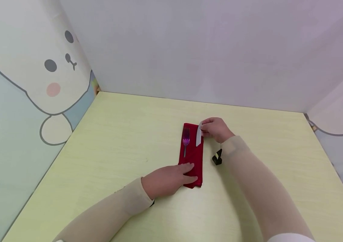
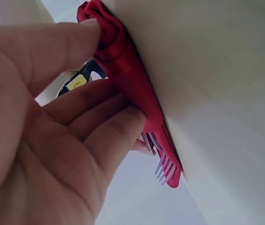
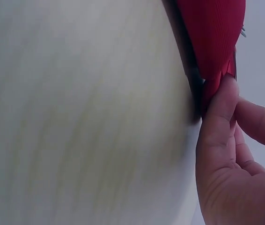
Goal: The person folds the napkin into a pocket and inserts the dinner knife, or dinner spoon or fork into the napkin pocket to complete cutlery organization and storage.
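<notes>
A narrow folded red napkin (image 1: 194,158) lies lengthwise on the table. A shiny purple-silver fork (image 1: 185,139) rests on its upper left side, tines away from me; the tines also show in the left wrist view. My right hand (image 1: 215,129) pinches a flat pale blade, apparently a table knife (image 1: 199,135), at the napkin's upper right edge. Its lower end is out of sight at the napkin. My left hand (image 1: 168,179) rests on the napkin's lower part, fingers extended across it and thumb nearer me. In the right wrist view, my fingers hide most of the knife.
The pale wooden table (image 1: 123,134) extends around the napkin. A grey-white wall covering (image 1: 189,50) rises at its far edge, and a cartoon-printed curtain (image 1: 14,101) hangs at the left. A small black wrist camera (image 1: 217,158) sits under my right wrist.
</notes>
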`<state>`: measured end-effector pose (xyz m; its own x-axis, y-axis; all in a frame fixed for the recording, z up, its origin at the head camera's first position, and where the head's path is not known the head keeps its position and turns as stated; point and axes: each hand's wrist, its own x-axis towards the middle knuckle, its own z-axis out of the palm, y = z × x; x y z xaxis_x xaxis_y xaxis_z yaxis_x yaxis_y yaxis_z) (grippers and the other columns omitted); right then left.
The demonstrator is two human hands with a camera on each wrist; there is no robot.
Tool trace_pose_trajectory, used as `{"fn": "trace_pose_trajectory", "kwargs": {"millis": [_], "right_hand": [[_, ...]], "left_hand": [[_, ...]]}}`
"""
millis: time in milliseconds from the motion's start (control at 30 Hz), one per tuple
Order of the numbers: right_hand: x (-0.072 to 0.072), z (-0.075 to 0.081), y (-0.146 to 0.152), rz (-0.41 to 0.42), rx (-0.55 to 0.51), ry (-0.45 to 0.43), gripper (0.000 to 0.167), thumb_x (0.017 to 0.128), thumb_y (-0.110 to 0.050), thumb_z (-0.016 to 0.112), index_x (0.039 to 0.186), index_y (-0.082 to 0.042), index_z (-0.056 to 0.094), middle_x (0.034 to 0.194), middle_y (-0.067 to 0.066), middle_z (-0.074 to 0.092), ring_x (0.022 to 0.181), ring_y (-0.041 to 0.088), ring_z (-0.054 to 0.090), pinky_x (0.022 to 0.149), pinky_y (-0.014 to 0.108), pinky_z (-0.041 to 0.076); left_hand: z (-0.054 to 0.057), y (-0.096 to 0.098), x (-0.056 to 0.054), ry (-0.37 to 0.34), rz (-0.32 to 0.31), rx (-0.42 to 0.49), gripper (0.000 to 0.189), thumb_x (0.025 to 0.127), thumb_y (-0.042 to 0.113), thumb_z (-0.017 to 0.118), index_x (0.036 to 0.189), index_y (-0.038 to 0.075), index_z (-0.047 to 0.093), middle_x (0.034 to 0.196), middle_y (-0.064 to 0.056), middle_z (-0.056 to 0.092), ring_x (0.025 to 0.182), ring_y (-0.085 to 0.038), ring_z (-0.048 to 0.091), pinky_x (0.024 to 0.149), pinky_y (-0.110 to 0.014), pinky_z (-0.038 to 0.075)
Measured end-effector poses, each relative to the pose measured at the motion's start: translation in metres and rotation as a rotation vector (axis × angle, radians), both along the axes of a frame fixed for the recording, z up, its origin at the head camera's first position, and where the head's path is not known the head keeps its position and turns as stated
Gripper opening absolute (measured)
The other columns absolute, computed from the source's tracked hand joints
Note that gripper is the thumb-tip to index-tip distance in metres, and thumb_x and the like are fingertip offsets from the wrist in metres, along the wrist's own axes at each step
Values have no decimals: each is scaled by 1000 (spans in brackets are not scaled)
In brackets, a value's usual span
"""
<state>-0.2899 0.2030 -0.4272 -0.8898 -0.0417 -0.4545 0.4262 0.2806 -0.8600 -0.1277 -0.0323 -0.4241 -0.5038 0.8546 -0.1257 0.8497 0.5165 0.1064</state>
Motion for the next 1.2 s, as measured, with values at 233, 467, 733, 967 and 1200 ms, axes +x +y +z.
{"fn": "trace_pose_trajectory", "kwargs": {"millis": [233,467,733,967,1200], "right_hand": [[6,-1,0,3,13,-34,30,103,-10,63,129,4,58,121,21,61,88,23,66,85,32,60],[9,-6,2,-1,27,-27,28,103,-10,63,127,4,59,120,21,62,86,22,67,82,31,61],[10,-7,-1,-9,86,9,28,102,-8,65,125,6,59,109,18,64,80,17,67,77,29,61],[12,-2,-2,2,183,-10,26,102,-10,65,123,4,61,111,20,63,73,17,70,75,29,61],[17,-1,-2,4,202,-14,26,102,-9,65,125,4,61,119,21,62,77,17,71,79,30,61]], "left_hand": [[-1,1,0,-52,39,8,55,98,23,74,149,32,57,153,-3,51,141,-19,46,98,-27,53],[-2,1,0,-16,18,22,50,99,28,72,147,31,60,151,-5,52,140,-20,47,99,-25,51],[-2,3,1,15,3,19,48,99,28,72,146,30,61,150,-6,53,140,-19,47,99,-24,51],[-4,1,1,13,0,31,47,99,29,72,145,29,62,151,-5,53,142,-18,46,102,-24,49],[-4,0,0,37,-20,46,48,98,28,73,145,28,63,149,-5,55,141,-18,47,102,-23,49]]}}
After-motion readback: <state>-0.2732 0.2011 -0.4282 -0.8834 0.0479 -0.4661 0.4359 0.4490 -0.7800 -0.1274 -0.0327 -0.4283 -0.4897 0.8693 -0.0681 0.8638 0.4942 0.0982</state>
